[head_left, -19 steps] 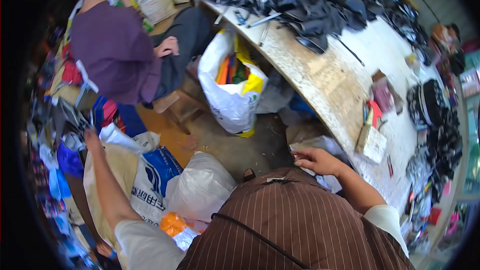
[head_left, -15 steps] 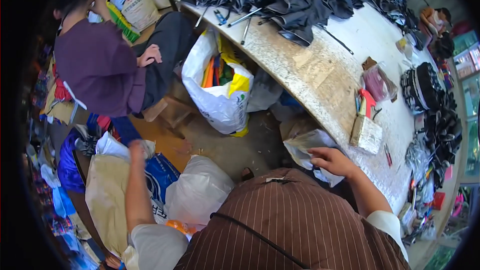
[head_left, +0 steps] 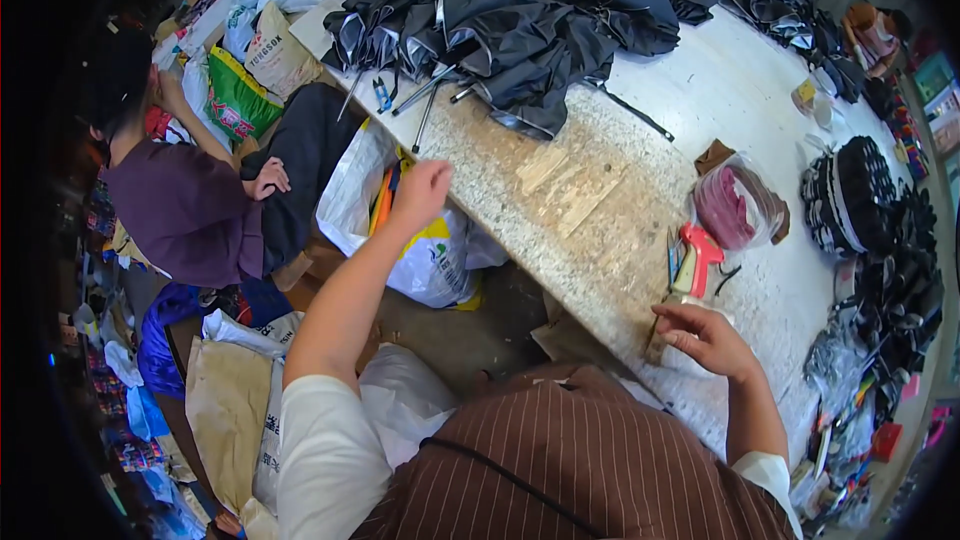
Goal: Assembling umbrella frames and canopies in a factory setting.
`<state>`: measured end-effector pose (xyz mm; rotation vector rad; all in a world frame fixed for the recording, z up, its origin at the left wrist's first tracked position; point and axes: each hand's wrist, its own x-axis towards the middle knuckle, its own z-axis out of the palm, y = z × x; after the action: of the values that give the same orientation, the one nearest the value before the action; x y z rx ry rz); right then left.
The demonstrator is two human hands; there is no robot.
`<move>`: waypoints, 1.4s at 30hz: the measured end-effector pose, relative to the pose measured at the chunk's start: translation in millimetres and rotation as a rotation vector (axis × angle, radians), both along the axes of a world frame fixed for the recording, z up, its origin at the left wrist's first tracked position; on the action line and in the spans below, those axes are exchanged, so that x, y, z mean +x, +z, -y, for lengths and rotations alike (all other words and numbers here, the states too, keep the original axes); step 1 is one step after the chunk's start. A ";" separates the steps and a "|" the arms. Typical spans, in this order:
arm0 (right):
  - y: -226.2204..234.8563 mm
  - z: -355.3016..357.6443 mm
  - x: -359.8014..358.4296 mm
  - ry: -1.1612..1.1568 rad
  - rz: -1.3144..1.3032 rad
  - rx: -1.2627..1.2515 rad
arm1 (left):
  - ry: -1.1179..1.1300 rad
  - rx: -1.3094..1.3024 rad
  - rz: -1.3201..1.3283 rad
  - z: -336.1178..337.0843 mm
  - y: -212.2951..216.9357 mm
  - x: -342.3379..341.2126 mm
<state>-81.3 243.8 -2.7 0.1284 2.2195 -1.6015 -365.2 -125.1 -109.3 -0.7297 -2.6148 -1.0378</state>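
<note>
A worktable (head_left: 620, 240) with a worn, whitish top slants across a cluttered workroom, its near edge scuffed down to bare board. A white block (head_left: 678, 360) sits near that edge, partly hidden under the right hand (head_left: 700, 335). This hand is relaxed, its fingers half bent and nothing visible between them; whether it touches the block cannot be told. The left hand (head_left: 422, 198) is raised by the table's edge, fingers curled in; I cannot tell whether anything is inside them. In the view it overlaps a white sack (head_left: 440, 265) with yellow panels and orange strips showing at its mouth.

Just beyond the block lies a red pistol-shaped tool (head_left: 700, 255), and past it a clear plastic bag (head_left: 735, 205) of mauve material. Toward the far left of the tabletop, black silver-lined fabric (head_left: 530, 35) is heaped, with metal shafts (head_left: 428, 118) jutting over the edge near a small blue-handled tool (head_left: 381, 93). A black-and-white bundle (head_left: 855, 200) stands on the right.

To the left sits a person in a purple top (head_left: 185, 205), one hand on dark trousers, near a green-and-yellow bag (head_left: 238, 100) and a beige sack (head_left: 282, 52). The wearer's pinstriped brown apron (head_left: 580, 460) fills the lower middle.
</note>
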 end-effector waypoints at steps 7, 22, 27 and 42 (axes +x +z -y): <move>-1.1 -96.4 -11.7 -0.143 0.043 -0.114 | 0.386 -0.595 -0.390 7.8 -48.9 -220.9; -11.6 -154.6 -69.1 0.058 -0.154 -0.017 | 0.417 -0.401 0.048 -115.2 31.9 -149.1; -12.6 -140.5 -74.0 -0.267 -0.342 -0.153 | -0.064 0.361 0.433 -233.6 91.6 -47.5; -31.2 -19.4 -77.5 0.725 1.571 4.160 | -0.779 0.305 0.622 -170.3 120.6 202.9</move>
<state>-158.8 263.2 -33.8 -0.5819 0.4733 -3.3139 -162.3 45.2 11.3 -1.6171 -2.5255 -2.1094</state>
